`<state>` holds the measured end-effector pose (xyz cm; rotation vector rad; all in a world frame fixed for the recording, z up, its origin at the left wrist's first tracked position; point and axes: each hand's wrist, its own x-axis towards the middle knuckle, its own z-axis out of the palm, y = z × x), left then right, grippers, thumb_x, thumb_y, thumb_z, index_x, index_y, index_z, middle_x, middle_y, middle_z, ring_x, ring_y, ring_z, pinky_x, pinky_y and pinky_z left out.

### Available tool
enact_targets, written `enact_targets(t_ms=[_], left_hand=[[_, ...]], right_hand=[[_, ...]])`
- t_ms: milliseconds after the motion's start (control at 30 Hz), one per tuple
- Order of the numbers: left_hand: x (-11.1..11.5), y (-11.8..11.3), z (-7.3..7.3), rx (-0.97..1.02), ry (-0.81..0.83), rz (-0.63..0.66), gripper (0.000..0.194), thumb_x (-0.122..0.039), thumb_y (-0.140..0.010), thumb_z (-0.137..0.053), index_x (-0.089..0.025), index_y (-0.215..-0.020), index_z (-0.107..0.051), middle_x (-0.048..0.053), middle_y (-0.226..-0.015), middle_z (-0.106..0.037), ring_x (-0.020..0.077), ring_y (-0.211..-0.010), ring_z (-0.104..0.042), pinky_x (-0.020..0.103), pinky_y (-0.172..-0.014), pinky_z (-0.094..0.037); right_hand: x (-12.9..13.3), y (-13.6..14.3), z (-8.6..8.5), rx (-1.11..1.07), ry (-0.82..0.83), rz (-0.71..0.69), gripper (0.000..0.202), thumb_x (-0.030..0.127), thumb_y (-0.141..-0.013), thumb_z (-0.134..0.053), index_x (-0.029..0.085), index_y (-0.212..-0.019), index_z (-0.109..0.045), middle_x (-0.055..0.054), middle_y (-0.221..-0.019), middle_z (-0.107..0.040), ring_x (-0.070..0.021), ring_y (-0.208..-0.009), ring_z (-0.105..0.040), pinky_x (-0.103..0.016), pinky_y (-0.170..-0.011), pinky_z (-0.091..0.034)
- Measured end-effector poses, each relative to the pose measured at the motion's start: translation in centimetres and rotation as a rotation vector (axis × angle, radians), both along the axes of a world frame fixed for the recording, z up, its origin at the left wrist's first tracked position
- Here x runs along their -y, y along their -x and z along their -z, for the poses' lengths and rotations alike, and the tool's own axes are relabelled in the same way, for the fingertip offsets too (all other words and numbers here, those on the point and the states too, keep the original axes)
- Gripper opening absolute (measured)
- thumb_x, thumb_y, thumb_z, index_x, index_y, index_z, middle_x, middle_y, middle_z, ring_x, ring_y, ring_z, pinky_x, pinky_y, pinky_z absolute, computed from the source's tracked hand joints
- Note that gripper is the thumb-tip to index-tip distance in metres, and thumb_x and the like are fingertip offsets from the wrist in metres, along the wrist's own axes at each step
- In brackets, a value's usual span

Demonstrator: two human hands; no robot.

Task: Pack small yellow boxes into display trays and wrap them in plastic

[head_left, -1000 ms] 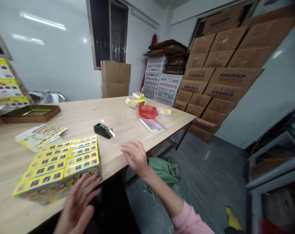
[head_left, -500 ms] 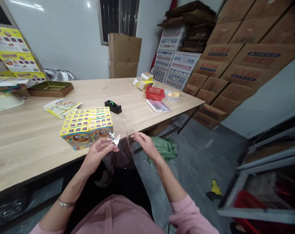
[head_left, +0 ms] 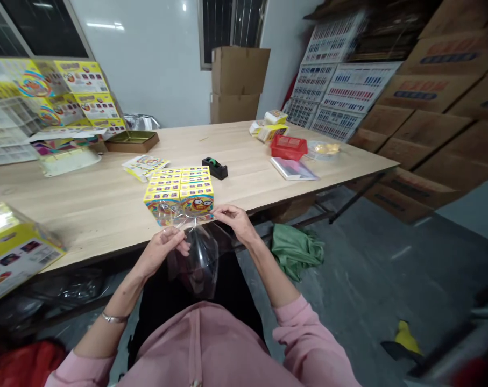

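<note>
A clear plastic bag (head_left: 199,258) hangs between my two hands, in front of the table's near edge. My left hand (head_left: 167,244) pinches one side of its top, and my right hand (head_left: 233,220) pinches the other side. Just beyond them stands a block of small yellow boxes (head_left: 179,193) in two columns, with cartoon faces on the near side. Part of the bag overlaps the lower front of these boxes in view; I cannot tell whether it touches them. Behind the block sits a black tape dispenser (head_left: 214,167) with a green core.
Flattened printed cartons (head_left: 145,165) lie left of the dispenser. Farther right are a stack of clear sleeves (head_left: 294,169), a red basket (head_left: 288,148) and a clear dish (head_left: 323,150). A large yellow box (head_left: 21,252) stands at the left edge. Green cloth (head_left: 296,250) lies on the floor.
My view has turned left, bringing the large yellow box into sight. The bag now hangs down open to view between my hands, where before it was a crumpled glint and a faint sheet.
</note>
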<state>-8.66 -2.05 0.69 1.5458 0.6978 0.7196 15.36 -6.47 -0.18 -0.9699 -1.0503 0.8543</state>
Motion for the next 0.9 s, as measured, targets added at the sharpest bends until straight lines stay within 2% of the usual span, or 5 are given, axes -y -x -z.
enact_targets(t_ms=[133, 333, 567, 733, 900], left_hand=[[0.7, 0.2, 0.5, 0.048, 0.007, -0.067, 0.036, -0.053, -0.086, -0.065, -0.018, -0.08, -0.062, 0.002, -0.056, -0.069, 0.0177, -0.06, -0.069, 0.038, -0.09, -0.054], [1.2, -0.5, 1.2, 0.071, 0.051, -0.158, 0.043, -0.06, -0.083, -0.065, -0.018, -0.079, -0.065, 0.003, -0.061, -0.071, 0.0182, -0.063, -0.07, 0.031, -0.077, -0.055], [1.3, 0.7, 2.3, -0.015, 0.051, -0.244, 0.042, -0.057, -0.081, -0.069, -0.015, -0.083, -0.067, 0.006, -0.074, -0.075, 0.0183, -0.066, -0.07, 0.029, -0.073, -0.053], [2.6, 1.7, 4.0, -0.12, 0.075, -0.185, 0.042, -0.057, -0.083, -0.067, -0.015, -0.086, -0.067, 0.007, -0.076, -0.075, 0.0199, -0.069, -0.071, 0.032, -0.074, -0.054], [2.7, 2.8, 5.7, -0.084, 0.094, -0.208, 0.056, -0.059, -0.072, -0.076, -0.017, -0.106, -0.06, 0.008, -0.091, -0.075, 0.023, -0.079, -0.073, 0.039, -0.082, -0.057]], right_hand=[[1.4, -1.1, 0.0, 0.359, 0.202, 0.086, 0.049, 0.063, -0.08, -0.067, 0.02, -0.057, -0.067, 0.002, -0.049, -0.059, -0.0126, -0.052, -0.055, -0.026, -0.061, -0.043], [3.8, 2.2, 3.6, 0.262, 0.465, -0.484, 0.064, 0.076, -0.081, -0.054, 0.017, -0.063, -0.071, -0.004, -0.057, -0.068, -0.0112, -0.048, -0.053, -0.025, -0.053, -0.04], [3.6, 4.0, 4.2, -0.273, 0.167, -0.063, 0.029, 0.043, -0.07, -0.083, 0.019, -0.082, -0.071, 0.0, -0.078, -0.073, -0.0114, -0.067, -0.062, -0.025, -0.072, -0.049], [3.1, 3.5, 2.8, -0.263, 0.142, -0.206, 0.039, 0.045, -0.079, -0.076, 0.019, -0.108, -0.07, -0.006, -0.104, -0.075, -0.0141, -0.077, -0.067, -0.029, -0.077, -0.052], [2.8, 2.6, 2.5, -0.137, 0.031, -0.056, 0.031, 0.035, -0.086, -0.069, 0.019, -0.113, -0.067, 0.001, -0.077, -0.073, -0.0096, -0.061, -0.06, -0.029, -0.079, -0.05]])
